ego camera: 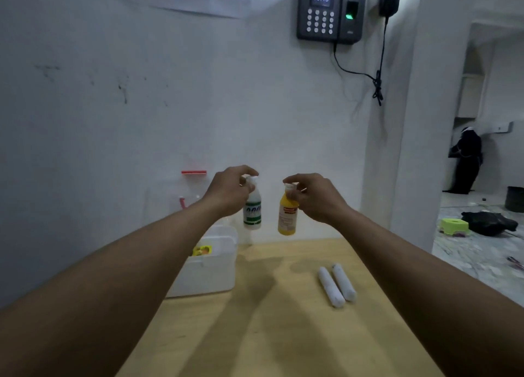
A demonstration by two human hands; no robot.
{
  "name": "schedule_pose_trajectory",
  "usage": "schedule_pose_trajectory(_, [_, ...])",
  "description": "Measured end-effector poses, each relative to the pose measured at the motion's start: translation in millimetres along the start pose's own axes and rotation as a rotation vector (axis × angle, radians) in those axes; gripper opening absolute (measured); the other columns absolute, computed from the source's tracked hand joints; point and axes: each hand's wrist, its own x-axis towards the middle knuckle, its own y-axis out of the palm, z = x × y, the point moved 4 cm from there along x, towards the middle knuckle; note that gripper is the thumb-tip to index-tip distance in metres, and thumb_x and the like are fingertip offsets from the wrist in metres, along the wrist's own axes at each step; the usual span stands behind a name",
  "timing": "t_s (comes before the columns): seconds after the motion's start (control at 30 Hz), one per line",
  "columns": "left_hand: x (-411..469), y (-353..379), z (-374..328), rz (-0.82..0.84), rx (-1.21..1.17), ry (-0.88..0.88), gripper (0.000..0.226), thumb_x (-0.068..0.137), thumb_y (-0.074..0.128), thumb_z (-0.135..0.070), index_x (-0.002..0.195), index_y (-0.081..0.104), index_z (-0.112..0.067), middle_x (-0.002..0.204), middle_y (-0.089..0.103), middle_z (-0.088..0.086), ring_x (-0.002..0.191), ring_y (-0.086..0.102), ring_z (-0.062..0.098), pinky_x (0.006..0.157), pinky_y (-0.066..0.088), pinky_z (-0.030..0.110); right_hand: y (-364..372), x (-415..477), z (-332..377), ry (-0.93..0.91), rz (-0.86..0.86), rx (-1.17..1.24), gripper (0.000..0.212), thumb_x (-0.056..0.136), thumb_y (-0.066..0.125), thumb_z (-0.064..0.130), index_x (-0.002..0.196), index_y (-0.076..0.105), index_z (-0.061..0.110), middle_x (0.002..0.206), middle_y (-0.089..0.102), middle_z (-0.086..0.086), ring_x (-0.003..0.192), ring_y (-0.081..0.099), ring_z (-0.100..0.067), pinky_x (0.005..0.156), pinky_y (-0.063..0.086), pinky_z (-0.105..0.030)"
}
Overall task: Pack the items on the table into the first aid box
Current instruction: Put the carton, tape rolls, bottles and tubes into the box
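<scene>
**Fingertips (247,170) on two caps, first aid box (215,277) low and to the left**

Fingertips of the left hand (229,191) curl round the cap of a white bottle (253,213) with a green label. The right hand (314,196) pinches the cap of a yellow bottle (287,219) in the same way. Both bottles hang upright, long axes vertical, side by side and just apart, held clear above the far edge of the wooden table (283,334).

The first aid box sits on the table's far left corner, below and left of both hands. Its translucent lid (170,195) appears to stand raised against the wall, with a red handle (194,172) at the top. The left hand is the nearer one, and its white bottle hangs close to the box's right rim. The yellow bottle has further to travel leftward. The coming move is probably down and to the left. Whether the bottles fit upright I cannot tell, as the box's inside is hidden.

Two white rolls (337,286) lie touching on the table, right of the box, not yet packed.
</scene>
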Motion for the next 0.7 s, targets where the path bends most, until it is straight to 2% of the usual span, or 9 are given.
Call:
schedule_pose_trajectory(0.1, [-4,-15,12,-0.007,0.012,-0.020,0.030,0.096,0.060,-0.017,0.124,0.063,-0.025,0.119,0.065,0.010,0.107,0.060,0.023,0.083,0.046,0.029,8,6,17,-0.010,0.007,0.019,0.031,0.097,0.056,0.024,0.127,0.064,0.025,0.119,0.066,-0.009,0.097,0.065,-0.024,0.076,0.058,-0.036])
schedule_pose_trajectory(0.2, [-8,-24,25,-0.012,0.032,-0.038,0.030,0.096,0.060,-0.015,0.124,0.063,-0.024,0.115,0.064,0.007,0.101,0.058,0.019,0.082,0.043,0.027,19,12,31,-0.012,0.018,0.041,0.032,0.096,0.057,0.023,0.127,0.064,0.025,0.118,0.065,-0.008,0.092,0.065,-0.022,0.070,0.057,-0.033])
schedule_pose_trajectory(0.4, [-10,-31,51,-0.018,0.066,-0.087,0.031,0.097,0.058,-0.012,0.125,0.062,-0.022,0.121,0.062,0.010,0.103,0.056,0.020,0.083,0.046,0.029,35,23,47,-0.017,0.018,0.053,0.032,0.096,0.058,0.022,0.128,0.063,0.023,0.118,0.067,-0.007,0.093,0.059,-0.017,0.060,0.044,-0.019])
schedule_pose_trajectory(0.57, [-13,-22,67,-0.008,0.068,-0.142,0.029,0.096,0.059,-0.012,0.124,0.063,-0.023,0.126,0.062,0.010,0.112,0.058,0.026,0.096,0.047,0.036,45,28,54,-0.019,0.037,0.070,0.034,0.097,0.058,0.019,0.130,0.062,0.020,0.121,0.066,-0.009,0.096,0.059,-0.018,0.067,0.046,-0.022])
schedule_pose_trajectory(0.7, [-13,-7,80,0.038,0.056,-0.173,0.030,0.096,0.060,-0.011,0.124,0.063,-0.021,0.127,0.062,0.011,0.113,0.058,0.026,0.087,0.047,0.032,54,30,56,-0.019,0.048,0.066,0.034,0.096,0.059,0.018,0.130,0.062,0.019,0.123,0.066,-0.010,0.104,0.062,-0.023,0.073,0.049,-0.027])
